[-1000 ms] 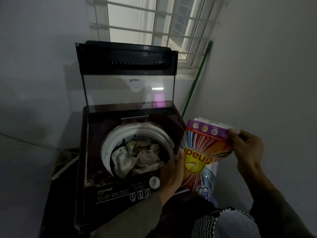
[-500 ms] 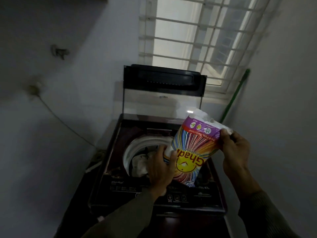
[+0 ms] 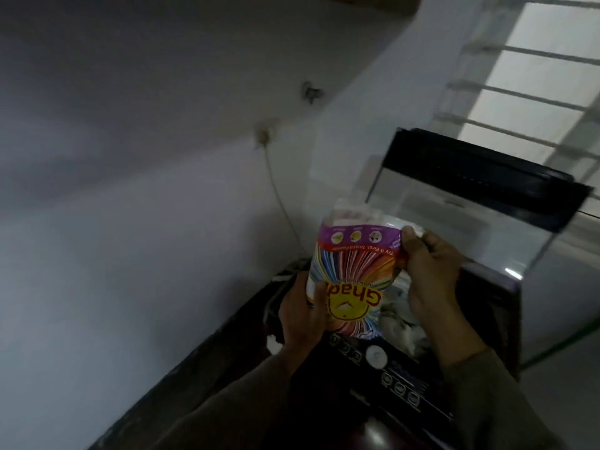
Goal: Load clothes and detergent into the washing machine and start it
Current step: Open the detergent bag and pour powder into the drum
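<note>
Our left hand (image 3: pixel 300 315) cupped the detergent packet (image 3: pixel 354 271) low; our right hand (image 3: pixel 428 264) pinched its upper corner above the washing machine (image 3: pixel 487 319).

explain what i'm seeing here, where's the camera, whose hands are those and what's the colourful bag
There is no robot here. The single picture comes from a wide-angle camera worn on a person's head, looking forward and down at their own two hands. The left hand grips the lower side of a colourful detergent packet, and the right hand pinches its upper corner. The packet's print reads upside down from this view. Below it stands a top-loading washing machine with its lid raised. Light-coloured clothes lie in the drum, and a round white knob sits on the control panel nearest the person. A barred window is behind.
</note>
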A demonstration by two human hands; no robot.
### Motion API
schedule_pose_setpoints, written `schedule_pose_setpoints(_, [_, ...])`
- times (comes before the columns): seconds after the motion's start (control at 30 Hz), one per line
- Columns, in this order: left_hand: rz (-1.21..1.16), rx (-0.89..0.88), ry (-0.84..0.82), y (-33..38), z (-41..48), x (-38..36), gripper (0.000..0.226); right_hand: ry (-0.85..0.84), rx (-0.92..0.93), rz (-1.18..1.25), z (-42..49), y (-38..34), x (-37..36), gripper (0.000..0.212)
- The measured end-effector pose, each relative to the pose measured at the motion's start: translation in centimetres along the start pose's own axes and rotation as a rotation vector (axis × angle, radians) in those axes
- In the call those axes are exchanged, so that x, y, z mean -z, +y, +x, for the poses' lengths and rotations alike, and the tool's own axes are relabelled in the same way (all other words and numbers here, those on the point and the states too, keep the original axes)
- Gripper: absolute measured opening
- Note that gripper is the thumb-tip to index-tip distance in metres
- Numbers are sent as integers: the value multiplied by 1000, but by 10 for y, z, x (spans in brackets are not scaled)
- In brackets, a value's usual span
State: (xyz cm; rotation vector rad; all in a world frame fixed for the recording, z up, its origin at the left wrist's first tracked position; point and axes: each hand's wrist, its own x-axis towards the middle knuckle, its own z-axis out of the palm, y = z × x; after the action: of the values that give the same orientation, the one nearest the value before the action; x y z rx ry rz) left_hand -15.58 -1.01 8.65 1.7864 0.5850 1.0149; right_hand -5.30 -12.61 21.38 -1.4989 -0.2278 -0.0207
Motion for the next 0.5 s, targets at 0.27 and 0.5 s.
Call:
schedule_pose_setpoints(0.27, [23, 82, 68, -44, 12, 102, 75, -383, 60, -78, -38, -2, -113, 27])
schedule_pose_setpoints(0.5, [59, -1, 122, -76, 41, 216, 61, -613, 176, -247, -79, 23, -198, 23])
